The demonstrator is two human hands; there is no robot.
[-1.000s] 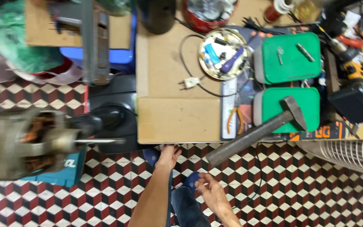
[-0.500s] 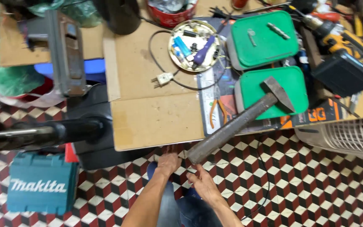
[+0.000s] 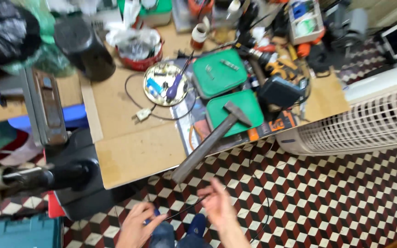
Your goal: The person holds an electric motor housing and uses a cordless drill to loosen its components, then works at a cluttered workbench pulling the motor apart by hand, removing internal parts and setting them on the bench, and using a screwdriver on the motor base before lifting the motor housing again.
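Both hands are seen low in the view, above a floor of red, white and black patterned tiles (image 3: pixel 327 193). The left hand (image 3: pixel 138 222) is loosely curled, and a thin black cable (image 3: pixel 184 210) appears to run into its fingers; whether it is truly pinched cannot be told because of blur. The right hand (image 3: pixel 219 204) is held open with fingers spread, and nothing is gripped by it. The cable passes just below that hand and is continued in a loop over the tiles to the right of it.

Just above the right hand, the free end of a long hammer (image 3: pixel 207 142) handle is seen, apart from the fingers. The hammer is laid slanting, its metal head resting on a green lid (image 3: pixel 246 103) further up and to the right. A second green lid (image 3: pixel 219 73) lies beyond the first. To the left of these, a round metal dish (image 3: pixel 159 94) holding small parts and a purple-handled screwdriver (image 3: pixel 175 87) is set on a cardboard sheet (image 3: pixel 129 151), with a white plug (image 3: pixel 142 114) on a dark cord beside it.

Far to the right of the hands, a white slatted fan housing (image 3: pixel 364 124) is laid on its side. To the left of the left hand, a teal tool case (image 3: pixel 19 232) is partly seen at the lower edge.
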